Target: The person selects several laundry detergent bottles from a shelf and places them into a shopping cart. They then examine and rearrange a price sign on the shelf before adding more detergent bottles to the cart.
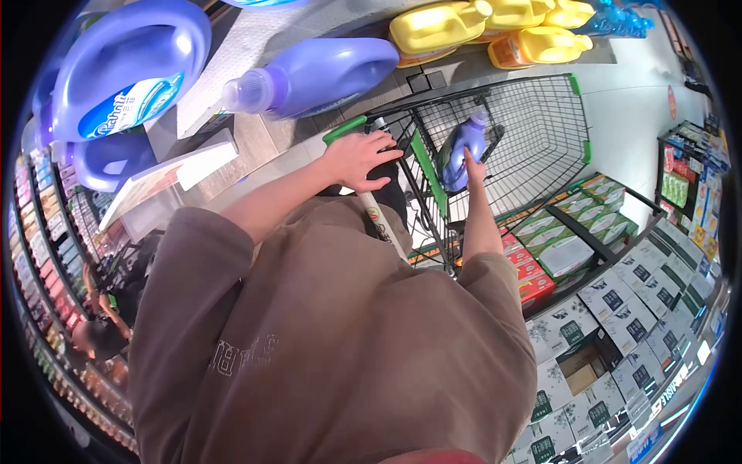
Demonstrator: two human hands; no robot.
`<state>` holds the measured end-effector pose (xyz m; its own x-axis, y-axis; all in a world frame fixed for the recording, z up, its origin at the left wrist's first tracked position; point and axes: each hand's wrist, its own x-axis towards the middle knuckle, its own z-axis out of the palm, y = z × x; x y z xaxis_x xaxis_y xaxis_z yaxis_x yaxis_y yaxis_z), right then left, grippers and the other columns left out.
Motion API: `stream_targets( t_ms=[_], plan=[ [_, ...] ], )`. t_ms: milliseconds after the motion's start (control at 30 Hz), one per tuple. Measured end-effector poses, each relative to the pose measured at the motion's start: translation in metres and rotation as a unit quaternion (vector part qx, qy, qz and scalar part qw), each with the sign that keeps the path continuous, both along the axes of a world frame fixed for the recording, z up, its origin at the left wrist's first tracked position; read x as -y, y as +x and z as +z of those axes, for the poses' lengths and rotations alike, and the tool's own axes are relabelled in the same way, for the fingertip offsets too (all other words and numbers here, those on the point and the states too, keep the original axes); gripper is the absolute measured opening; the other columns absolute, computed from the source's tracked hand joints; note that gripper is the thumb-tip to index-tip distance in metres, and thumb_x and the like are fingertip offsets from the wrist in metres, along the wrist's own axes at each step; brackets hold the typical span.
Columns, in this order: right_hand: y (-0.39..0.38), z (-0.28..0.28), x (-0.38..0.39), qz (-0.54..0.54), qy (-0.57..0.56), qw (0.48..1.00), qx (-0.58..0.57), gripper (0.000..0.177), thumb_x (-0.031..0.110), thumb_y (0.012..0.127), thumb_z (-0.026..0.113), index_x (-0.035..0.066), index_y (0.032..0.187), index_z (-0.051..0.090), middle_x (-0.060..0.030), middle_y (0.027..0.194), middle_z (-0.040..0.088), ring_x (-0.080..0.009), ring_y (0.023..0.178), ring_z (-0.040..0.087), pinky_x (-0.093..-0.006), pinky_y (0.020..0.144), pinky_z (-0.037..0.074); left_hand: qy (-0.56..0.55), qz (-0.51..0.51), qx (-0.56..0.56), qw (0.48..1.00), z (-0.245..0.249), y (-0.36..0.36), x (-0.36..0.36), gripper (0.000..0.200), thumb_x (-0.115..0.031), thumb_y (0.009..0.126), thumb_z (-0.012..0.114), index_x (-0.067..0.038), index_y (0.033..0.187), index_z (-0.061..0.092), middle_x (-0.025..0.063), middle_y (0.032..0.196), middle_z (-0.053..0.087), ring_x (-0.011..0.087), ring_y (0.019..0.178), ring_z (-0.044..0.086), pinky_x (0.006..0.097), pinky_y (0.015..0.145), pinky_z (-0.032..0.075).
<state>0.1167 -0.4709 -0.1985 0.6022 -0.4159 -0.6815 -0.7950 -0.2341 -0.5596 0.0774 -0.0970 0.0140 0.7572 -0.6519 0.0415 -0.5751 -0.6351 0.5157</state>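
Observation:
My right hand point(476, 172) is closed around a purple laundry detergent bottle point(468, 141), which is tilted with its cap up, over the wire shopping cart point(541, 116). Farther left, my left hand point(366, 159) has its fingers spread, palm down, above the cart's handle bar point(382, 220). One green end of that handle point(345, 130) shows just beyond the wrist. No object shows in the left hand.
Large purple detergent bottles point(328, 71) stand on a shelf at the upper left, beside yellow jugs point(440, 29). Stacked white cartons point(568, 329) and green tissue packs point(568, 255) lie on the right. Another person point(104, 329) is at the far left.

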Motion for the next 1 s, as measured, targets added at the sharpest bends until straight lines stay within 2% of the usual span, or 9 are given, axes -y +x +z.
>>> stream_targets(
  t_ms=[400,600,733,800,833,867,933,967,1000],
  plan=[
    [-0.037,0.176,-0.006,0.023,-0.063,0.995,0.077,0.045,0.046,0.072,0.075,0.008,0.059,0.057,-0.0028,0.055,0.054,-0.013,0.048,0.052,-0.0277,0.047,0.041,0.016,0.04,-0.036,0.998,0.0,-0.003,0.0,0.045,-0.044,0.079,0.059,-0.014,0.113,0.058,0.0023,0.096,0.062,0.0208,0.094,0.059,0.0365,0.073,0.05],
    [-0.079,0.325,-0.058,0.032,0.0,0.987,0.159,0.035,0.036,0.081,0.072,0.01,0.066,0.054,0.0025,0.056,0.049,-0.0077,0.048,0.047,-0.0249,0.046,0.038,-0.134,0.135,-0.122,0.974,0.005,-0.002,0.016,0.028,-0.035,0.082,0.062,-0.01,0.094,0.064,0.0049,0.085,0.065,0.0233,0.081,0.063,0.037,0.071,0.05],
    [-0.112,0.431,-0.099,0.062,0.072,0.971,0.218,0.031,0.028,0.082,0.072,0.008,0.069,0.053,0.0036,0.057,0.048,-0.0052,0.044,0.042,-0.0214,0.043,0.034,-0.262,0.236,-0.25,0.902,-0.012,-0.021,0.043,0.037,-0.042,0.087,0.057,-0.007,0.095,0.064,0.0079,0.087,0.066,0.0181,0.08,0.063,0.0345,0.073,0.048],
    [-0.131,0.471,-0.113,0.054,0.121,0.961,0.242,0.028,0.023,0.079,0.075,0.002,0.079,0.057,0.002,0.059,0.051,-0.0044,0.044,0.043,-0.0216,0.041,0.034,-0.434,0.248,-0.615,0.61,-0.015,-0.025,0.053,0.044,-0.047,0.087,0.052,-0.005,0.098,0.061,0.0067,0.093,0.067,0.023,0.081,0.063,0.032,0.073,0.047],
    [-0.142,0.49,-0.119,0.043,0.153,0.953,0.257,0.028,0.021,0.08,0.074,0.0,0.084,0.056,0.0025,0.059,0.049,-0.0037,0.044,0.042,-0.0208,0.041,0.033,-0.44,0.218,-0.674,0.553,-0.004,-0.028,0.051,0.057,-0.054,0.088,0.044,-0.004,0.112,0.057,0.0076,0.104,0.065,0.022,0.09,0.062,0.0305,0.082,0.045],
    [-0.151,0.501,-0.121,0.036,0.187,0.943,0.272,0.029,0.019,0.081,0.073,-0.001,0.09,0.055,0.0031,0.059,0.048,-0.003,0.044,0.041,-0.0199,0.04,0.032,-0.437,0.214,-0.672,0.559,0.001,-0.03,0.051,0.057,-0.054,0.088,0.044,-0.004,0.112,0.057,0.0076,0.104,0.065,0.022,0.09,0.062,0.0305,0.082,0.045],
    [-0.166,0.509,-0.112,-0.002,0.289,0.911,0.295,0.031,0.017,0.083,0.07,-0.004,0.097,0.052,0.0051,0.058,0.043,-0.0017,0.042,0.038,-0.0177,0.037,0.029,-0.552,0.119,-0.686,0.459,0.012,-0.035,0.057,0.063,-0.055,0.091,0.039,-0.004,0.123,0.053,0.0108,0.115,0.061,0.0226,0.101,0.059,0.0339,0.092,0.042],
    [-0.17,0.505,-0.109,-0.01,0.34,0.883,0.324,0.03,0.019,0.085,0.068,-0.004,0.097,0.052,0.0067,0.057,0.038,-0.0009,0.041,0.034,-0.0164,0.035,0.027,-0.604,0.083,-0.61,0.505,0.091,-0.051,0.041,0.063,-0.053,0.094,0.033,-0.004,0.131,0.047,0.0138,0.125,0.056,0.0254,0.109,0.056,0.0391,0.097,0.042],
    [-0.171,0.503,-0.112,-0.021,0.389,0.855,0.342,0.03,0.023,0.09,0.062,-0.004,0.092,0.05,0.0073,0.056,0.035,0.0001,0.04,0.032,-0.0156,0.033,0.025,-0.644,0.052,-0.62,0.445,0.082,-0.05,0.039,0.06,-0.049,0.097,0.029,-0.003,0.132,0.045,0.0139,0.129,0.054,0.0271,0.113,0.055,0.0423,0.1,0.041]
  ],
)
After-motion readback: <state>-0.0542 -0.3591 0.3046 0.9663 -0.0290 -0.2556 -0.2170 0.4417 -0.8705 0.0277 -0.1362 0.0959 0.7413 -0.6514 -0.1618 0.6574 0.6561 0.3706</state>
